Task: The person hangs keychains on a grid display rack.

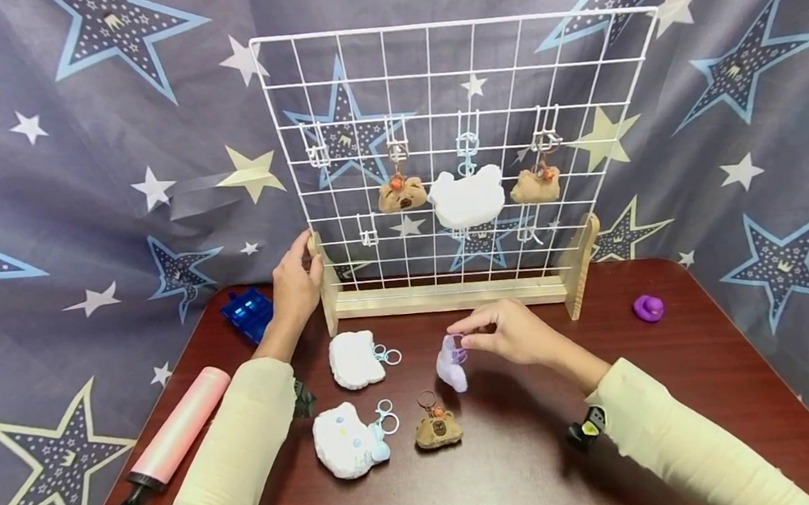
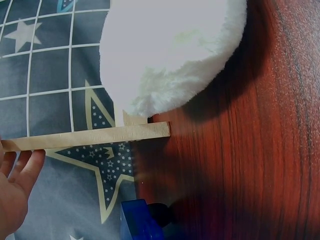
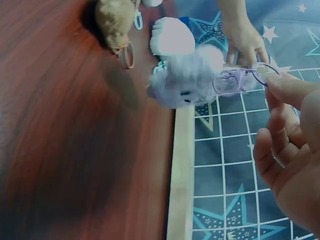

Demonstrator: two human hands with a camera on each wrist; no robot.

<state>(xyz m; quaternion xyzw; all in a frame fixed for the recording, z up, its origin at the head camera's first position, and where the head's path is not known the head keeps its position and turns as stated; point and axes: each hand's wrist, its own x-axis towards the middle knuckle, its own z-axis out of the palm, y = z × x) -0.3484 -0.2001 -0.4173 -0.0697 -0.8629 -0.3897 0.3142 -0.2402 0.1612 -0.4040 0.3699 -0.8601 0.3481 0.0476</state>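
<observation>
My right hand (image 1: 522, 335) pinches the ring of a purple plush keychain (image 1: 450, 366) between thumb and fingers; the plush dangles above the table in the right wrist view. My left hand (image 1: 295, 283) grips the left wooden leg (image 1: 327, 288) of a white wire grid rack (image 1: 453, 297). On the rack's hooks hang a brown plush keychain (image 1: 401, 194), a white one (image 1: 468, 197) and a tan one (image 1: 535, 186). Two white plush keychains (image 1: 355, 360) and a brown capybara-like keychain (image 1: 438, 430) lie on the table. A white plush (image 2: 170, 55) looms close in the left wrist view.
A pink hand pump (image 1: 183, 424) lies along the table's left side. Behind my left forearm is a blue object (image 1: 249, 312). A purple toy duck (image 1: 648, 308) sits at the right. Star-patterned cloth (image 1: 208, 109) hangs behind the rack.
</observation>
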